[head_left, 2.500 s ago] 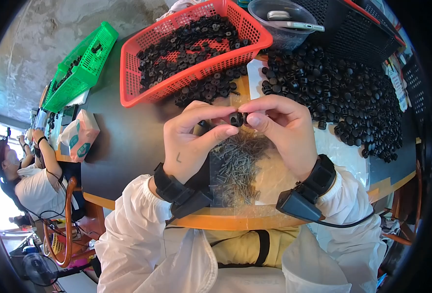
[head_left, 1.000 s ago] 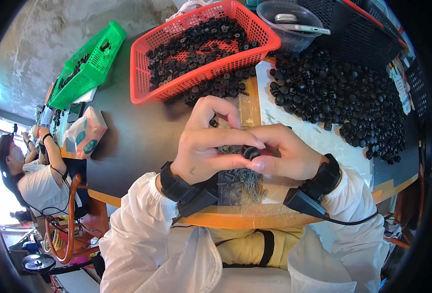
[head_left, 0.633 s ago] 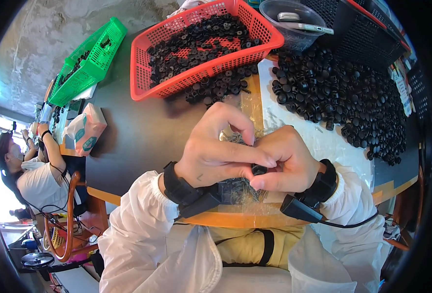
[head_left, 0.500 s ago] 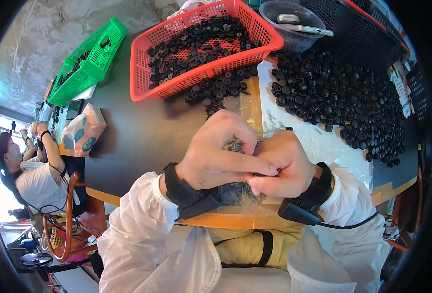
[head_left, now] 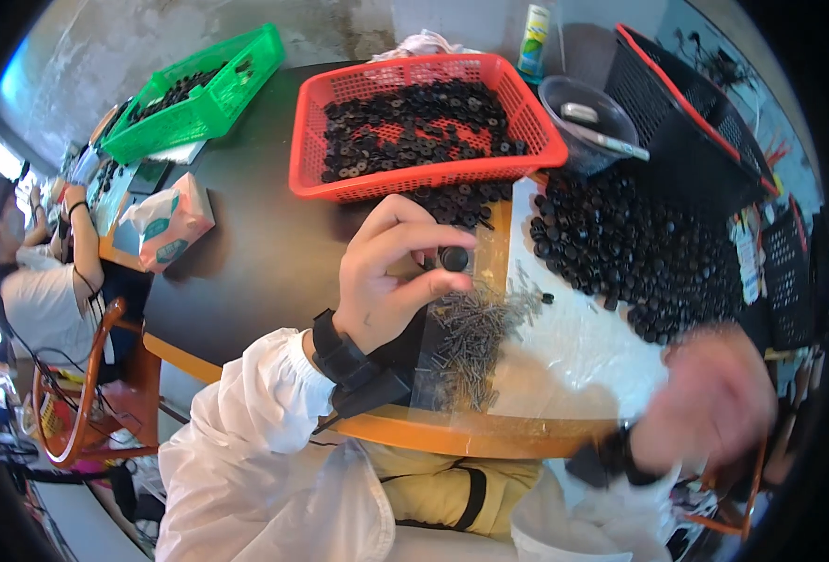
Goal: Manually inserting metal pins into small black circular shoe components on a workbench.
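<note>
At nine o'clock a co-worker [head_left: 30, 281] sits beside a wooden chair [head_left: 82, 393]. A green basket [head_left: 199, 89] lies at eleven o'clock near the desk's far-left edge, a tissue pack [head_left: 166, 225] below it; bare dark desk [head_left: 265, 253] lies open between them and the left hand [head_left: 386, 281]. That hand pinches a small black round part [head_left: 454, 258] between thumb and fingertips, just above a pile of metal pins [head_left: 475, 342]. A red basket [head_left: 424, 122] of black parts stands at twelve o'clock. Loose black parts [head_left: 630, 253] spread at two o'clock. The right hand [head_left: 714, 403] is blurred near the desk's front edge at four o'clock; its grip cannot be told.
</note>
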Tool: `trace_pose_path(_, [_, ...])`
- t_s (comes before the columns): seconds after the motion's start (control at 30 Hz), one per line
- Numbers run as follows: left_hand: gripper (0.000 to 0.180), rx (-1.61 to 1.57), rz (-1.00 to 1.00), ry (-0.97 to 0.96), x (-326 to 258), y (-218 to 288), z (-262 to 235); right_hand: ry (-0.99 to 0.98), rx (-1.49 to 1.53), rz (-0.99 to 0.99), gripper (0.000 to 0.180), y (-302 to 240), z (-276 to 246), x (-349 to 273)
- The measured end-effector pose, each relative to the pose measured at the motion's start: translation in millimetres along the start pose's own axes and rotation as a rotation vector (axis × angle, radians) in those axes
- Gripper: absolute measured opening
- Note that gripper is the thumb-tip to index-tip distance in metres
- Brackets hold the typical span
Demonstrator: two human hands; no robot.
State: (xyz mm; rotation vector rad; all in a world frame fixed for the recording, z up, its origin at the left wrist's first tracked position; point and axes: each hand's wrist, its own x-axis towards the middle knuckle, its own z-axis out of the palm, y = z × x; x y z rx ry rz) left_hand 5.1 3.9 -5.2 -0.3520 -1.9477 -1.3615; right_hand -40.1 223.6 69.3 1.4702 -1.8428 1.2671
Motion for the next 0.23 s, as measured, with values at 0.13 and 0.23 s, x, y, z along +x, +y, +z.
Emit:
trace_pose_path(0.13, [0.031,-0.075,-0.055,0.031,4.6,-2.3,9.4,0.211,0.249,-0.257,0.012,-67.8,-43.0,-40.4])
trace_pose_path(0.23, [0.029,-0.049,-0.070,-0.019,2.0,2.6,2.0,0.386,0.423,-0.407,0.010,-95.2,-50.9,-31.7])
